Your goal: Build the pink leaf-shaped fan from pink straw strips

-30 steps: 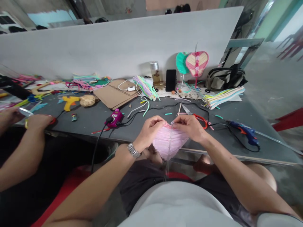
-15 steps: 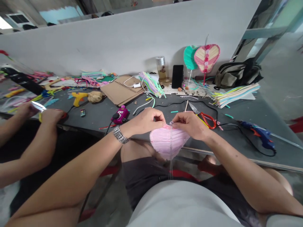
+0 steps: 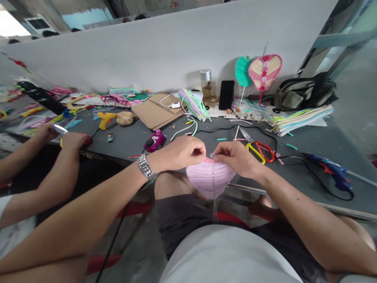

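At the far left, a co-worker's two hands (image 3: 57,133) sit at the near edge of the dark grey surface (image 3: 123,146), holding small scissors (image 3: 60,129) with a bright blade. Just beyond them lie a yellow glue gun (image 3: 103,119) and a tan lump (image 3: 125,118), with a sheet of folded cardboard (image 3: 156,112) behind, and a magenta power socket (image 3: 155,140) sits near the edge. The person's left hand (image 3: 179,153), with a metal wristwatch (image 3: 145,167) on its wrist, and right hand (image 3: 238,157) are close together, fingertips pinching the top of a pink ribbed heart shape (image 3: 210,179). The heart hangs point down just past the surface's front edge, above the person's dark shorts (image 3: 182,212), with thin clear strands (image 3: 215,210) running below it. Against the wall behind stand a glass jar (image 3: 206,84), a black phone (image 3: 226,95), a green fan shape (image 3: 243,70) and a pink-and-cream heart on a stick (image 3: 264,72). Further right are red-and-yellow-handled scissors (image 3: 260,152), a stack of coloured strips (image 3: 302,120), a dark bag (image 3: 304,94) and a blue glue gun (image 3: 332,175) with its black cord.
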Motion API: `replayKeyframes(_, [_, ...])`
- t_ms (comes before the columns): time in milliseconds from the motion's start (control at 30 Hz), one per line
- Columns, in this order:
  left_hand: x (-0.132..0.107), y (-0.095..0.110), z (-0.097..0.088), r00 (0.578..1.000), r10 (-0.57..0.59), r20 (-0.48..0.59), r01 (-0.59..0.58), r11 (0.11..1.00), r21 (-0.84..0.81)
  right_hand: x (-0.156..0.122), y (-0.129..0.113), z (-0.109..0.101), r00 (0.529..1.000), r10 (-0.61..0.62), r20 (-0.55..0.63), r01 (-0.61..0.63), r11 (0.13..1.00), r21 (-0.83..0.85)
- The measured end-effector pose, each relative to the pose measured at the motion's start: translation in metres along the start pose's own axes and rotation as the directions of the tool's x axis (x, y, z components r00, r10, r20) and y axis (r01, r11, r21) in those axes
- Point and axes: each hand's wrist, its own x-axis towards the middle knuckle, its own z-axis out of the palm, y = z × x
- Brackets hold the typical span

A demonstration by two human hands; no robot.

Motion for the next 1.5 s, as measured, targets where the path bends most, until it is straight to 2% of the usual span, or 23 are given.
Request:
replayKeyframes(133, [-0.002, -0.001, 0.004, 0.997, 0.058, -0.052, -0.055, 0.997, 0.049, 0.003, -0.003, 0.003, 1.000, -0.003, 0.009, 0.003, 1.000, -0.013])
replayKeyframes(267, [-0.007, -0.003, 0.008, 0.994, 0.033, -0.106, -0.024, 0.996, 0.082, 0.007, -0.002, 0.005, 1.000, 0.010, -0.010, -0.011, 1.000, -0.025])
replayKeyframes(467, [-0.014, -0.006, 0.003, 0.990, -0.128, -0.064, 0.115, 0.977, -0.177, 0.008, -0.001, 0.006, 0.999, 0.037, -0.012, -0.037, 0.999, 0.007])
replayKeyframes(700, [-0.017, -0.008, 0.002, 0.978, -0.195, -0.074, 0.165, 0.940, -0.297, 0.008, -0.002, 0.004, 1.000, 0.006, -0.022, -0.006, 1.000, -0.018])
replayKeyframes(900, [-0.020, -0.004, 0.008, 0.972, -0.202, -0.123, 0.167, 0.955, -0.246, 0.008, -0.004, 0.006, 1.000, 0.000, -0.016, 0.000, 1.000, -0.023])
replayKeyframes(1033, [-0.020, -0.003, 0.012, 0.973, -0.158, -0.168, 0.141, 0.984, -0.106, 0.007, -0.004, 0.008, 1.000, 0.008, -0.014, -0.008, 1.000, -0.028])
replayKeyframes(1267, [-0.023, -0.006, 0.016, 0.988, -0.061, -0.142, 0.075, 0.992, 0.099, 0.009, -0.003, 0.012, 1.000, 0.009, -0.005, -0.009, 1.000, -0.022])
replayKeyframes(1367, [-0.024, -0.007, 0.015, 0.987, -0.059, -0.153, 0.071, 0.995, 0.073, 0.010, -0.003, 0.012, 1.000, 0.009, -0.004, -0.009, 1.000, -0.016])
replayKeyframes(1500, [-0.027, -0.009, 0.009, 0.988, -0.107, -0.114, 0.095, 0.989, -0.110, 0.009, -0.003, 0.010, 1.000, 0.006, 0.004, -0.006, 1.000, 0.005])
